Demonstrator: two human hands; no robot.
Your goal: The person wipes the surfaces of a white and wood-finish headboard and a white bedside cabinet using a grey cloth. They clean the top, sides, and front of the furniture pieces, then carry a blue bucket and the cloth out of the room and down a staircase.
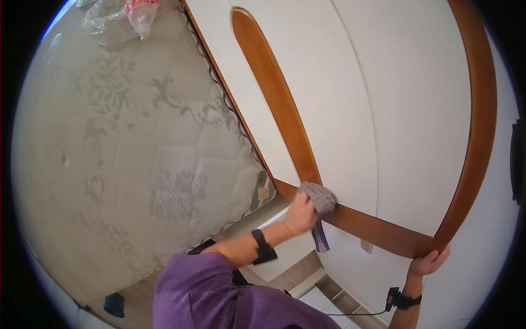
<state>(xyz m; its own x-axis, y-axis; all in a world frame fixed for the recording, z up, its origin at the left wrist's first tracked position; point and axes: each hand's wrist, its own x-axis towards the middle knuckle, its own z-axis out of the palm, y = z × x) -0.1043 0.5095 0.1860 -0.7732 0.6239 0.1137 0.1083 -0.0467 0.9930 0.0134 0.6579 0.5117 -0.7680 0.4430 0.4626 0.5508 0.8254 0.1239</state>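
Note:
My left hand (303, 214) grips a grey striped cloth (319, 197) and presses it against a headboard, where a vertical brown wood strip (279, 94) meets the brown side rail (370, 228). A purple-edged end of the cloth (320, 238) hangs below the rail. My right hand (430, 263) holds the headboard's outer corner (431, 246), fingers curled around the wood. White padded-looking panels (337, 103) lie between the wooden parts. Both wrists wear black straps.
A quilted mattress (135, 152) with a grey floral pattern adjoins the headboard. Clear plastic bags (123, 18) rest on its far end. A wall socket (366, 246) sits behind the rail. Below are a white cabinet (287, 251), an open-shelved unit (337, 298) and a dark green object (114, 305) on the floor.

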